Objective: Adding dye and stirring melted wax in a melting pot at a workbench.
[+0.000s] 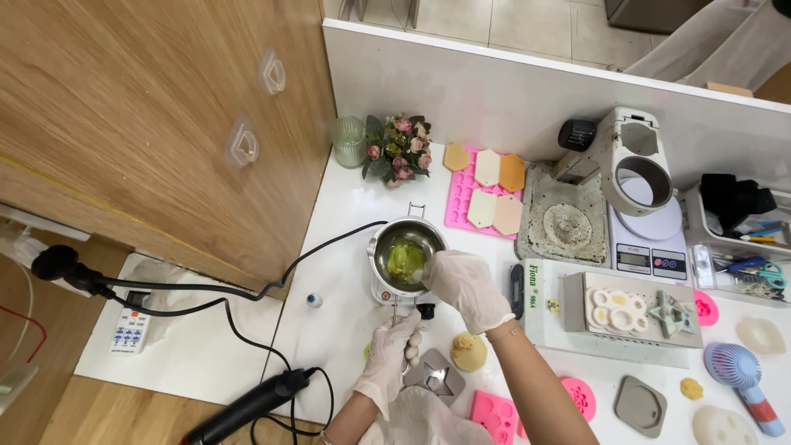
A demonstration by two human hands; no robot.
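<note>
A small steel melting pot (pixel 406 254) with yellow-green liquid in it sits on a little electric heater on the white table (pixel 346 321). My right hand (pixel 468 284), in a white glove, reaches to the pot's right rim and holds a small clear piece at its edge. My left hand (pixel 387 356), also gloved, grips the pot's handle (pixel 399 314), which points toward me. A round yellow wax piece (pixel 469 352) lies just right of my left hand.
A pink mould (pixel 484 191) with hexagon pieces, a flower bunch (pixel 399 150), a green glass (pixel 348 140), a digital scale (pixel 649 245), a white box with moulds (pixel 630 311), a small fan (pixel 740 375) and a black tool with cable (pixel 247 405) surround the pot.
</note>
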